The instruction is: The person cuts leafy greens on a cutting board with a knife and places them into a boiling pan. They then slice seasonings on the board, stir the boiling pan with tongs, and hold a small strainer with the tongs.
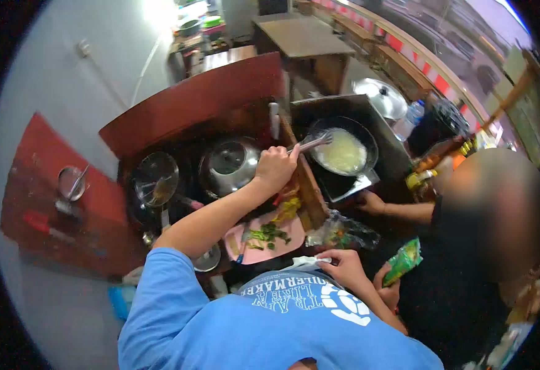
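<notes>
My left hand [276, 169] reaches across the counter, its fingers closed around the handle of what look like metal tongs [313, 142]. The tongs' tip is over the near-left rim of a dark wok [373, 140] holding bubbling, pale yellowish liquid [344, 154]. Close to my body, my right hand [344, 268] pinches a white cloth or tissue [306, 263]. Left of it, a pink cutting board [257, 254] carries chopped green leaves [269, 235] and a knife [241, 250]. Under my left forearm sits a shiny metal lid or bowl [232, 166].
To my right, a co-worker's hand [372, 203] is at the stove's front; the other [387, 287] holds a green packet [404, 262]. A strainer [156, 179] lies over a pan at left. A plastic bag [344, 233], water bottle [410, 119] and large lid [381, 98] are nearby.
</notes>
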The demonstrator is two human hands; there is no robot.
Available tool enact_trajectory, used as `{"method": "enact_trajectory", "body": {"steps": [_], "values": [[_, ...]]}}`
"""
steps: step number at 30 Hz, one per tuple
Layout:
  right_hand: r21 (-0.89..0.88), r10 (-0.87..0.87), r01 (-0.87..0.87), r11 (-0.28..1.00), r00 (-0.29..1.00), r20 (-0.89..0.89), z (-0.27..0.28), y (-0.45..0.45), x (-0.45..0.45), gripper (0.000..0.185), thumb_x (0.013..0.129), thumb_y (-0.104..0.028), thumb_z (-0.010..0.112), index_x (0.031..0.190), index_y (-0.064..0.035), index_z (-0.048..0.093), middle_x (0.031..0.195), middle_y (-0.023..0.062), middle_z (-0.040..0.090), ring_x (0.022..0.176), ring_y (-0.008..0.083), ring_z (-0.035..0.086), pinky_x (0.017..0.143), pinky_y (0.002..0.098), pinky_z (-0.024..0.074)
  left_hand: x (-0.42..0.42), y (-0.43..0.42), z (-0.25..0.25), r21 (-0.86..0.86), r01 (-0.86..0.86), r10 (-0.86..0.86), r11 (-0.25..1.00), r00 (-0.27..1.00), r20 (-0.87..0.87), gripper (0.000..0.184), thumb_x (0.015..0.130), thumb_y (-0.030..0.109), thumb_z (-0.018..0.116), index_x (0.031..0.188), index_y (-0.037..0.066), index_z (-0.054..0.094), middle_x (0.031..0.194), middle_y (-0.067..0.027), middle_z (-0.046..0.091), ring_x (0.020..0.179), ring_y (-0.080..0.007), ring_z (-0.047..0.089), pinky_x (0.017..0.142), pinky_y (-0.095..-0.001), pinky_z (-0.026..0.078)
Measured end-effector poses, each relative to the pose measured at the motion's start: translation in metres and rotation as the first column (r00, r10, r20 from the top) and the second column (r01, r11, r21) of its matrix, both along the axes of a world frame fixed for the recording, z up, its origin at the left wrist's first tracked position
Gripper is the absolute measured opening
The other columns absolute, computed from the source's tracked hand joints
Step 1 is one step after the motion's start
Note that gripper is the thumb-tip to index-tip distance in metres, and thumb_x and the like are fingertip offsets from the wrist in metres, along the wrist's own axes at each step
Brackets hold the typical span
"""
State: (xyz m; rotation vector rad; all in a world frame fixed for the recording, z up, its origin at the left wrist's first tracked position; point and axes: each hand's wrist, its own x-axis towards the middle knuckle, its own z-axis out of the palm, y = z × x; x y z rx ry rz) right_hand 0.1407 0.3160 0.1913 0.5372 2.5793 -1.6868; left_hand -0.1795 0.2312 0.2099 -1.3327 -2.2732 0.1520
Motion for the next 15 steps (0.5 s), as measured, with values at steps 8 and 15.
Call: {"method": "enact_trajectory", "body": {"steps": [8, 15], "values": [[0.091, 0.191, -0.187, 0.978, 0.981, -0.04, -0.009, -0.034, -0.027, 0.02, 0.078, -0.015, 0.08, 0.093, -0.0013, 0.077, 0.08, 0.0114, 0.073, 0.069, 0.0174, 0.066, 0.067, 0.0303, 0.0516, -0.015, -0.251, 0.169, 0.154, -0.58, 0.426, 0.8, 0.729, 0.536, 0.037, 0.092, 0.036, 0.067, 0.116, 0.009, 0.059, 0.097, -0.0191, 0.072, 0.092, -0.0402, 0.07, 0.077, -0.0508, 0.055], [0.103, 0.31, -0.31, 0.945, 0.951, 0.018, -0.014, -0.064, -0.054, 0.022, 0.078, -0.016, 0.08, 0.092, 0.0003, 0.076, 0.072, 0.0079, 0.069, 0.061, 0.0133, 0.056, 0.058, 0.0289, 0.0457, -0.013, -0.449, 0.228, 0.296, -0.624, 0.6, 0.723, 0.78, 0.18, 0.026, 0.083, 0.01, 0.068, 0.108, 0.004, 0.061, 0.096, -0.0166, 0.068, 0.091, -0.0381, 0.068, 0.08, -0.0487, 0.051]]}}
